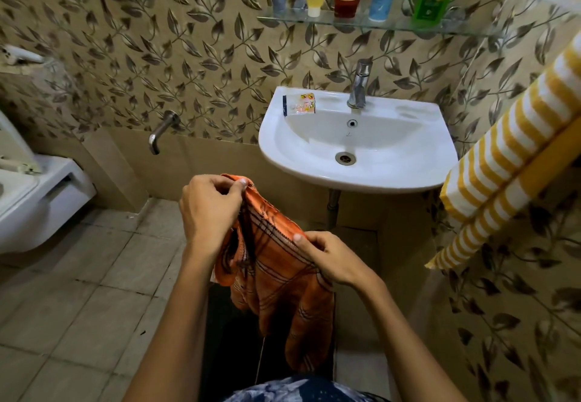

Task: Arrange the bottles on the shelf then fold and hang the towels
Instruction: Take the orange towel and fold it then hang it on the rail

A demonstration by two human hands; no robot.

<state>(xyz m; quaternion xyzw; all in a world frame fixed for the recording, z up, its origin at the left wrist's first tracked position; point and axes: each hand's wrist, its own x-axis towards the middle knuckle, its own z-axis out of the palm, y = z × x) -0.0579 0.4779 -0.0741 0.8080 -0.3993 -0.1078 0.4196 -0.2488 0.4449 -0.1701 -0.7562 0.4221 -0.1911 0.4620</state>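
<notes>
Leaf-tiled bathroom, sink (355, 147) ahead: orange towel (276, 276) pinched along top edge by left hand (210, 206) and right hand (327, 257); soft, limp, light, best gripped at corners.

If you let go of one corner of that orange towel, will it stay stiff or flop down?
Probably flop: the orange towel already sags in folds below both hands. It looks thin and light, since the left hand and right hand hold it by fingertip pinches alone.
</notes>
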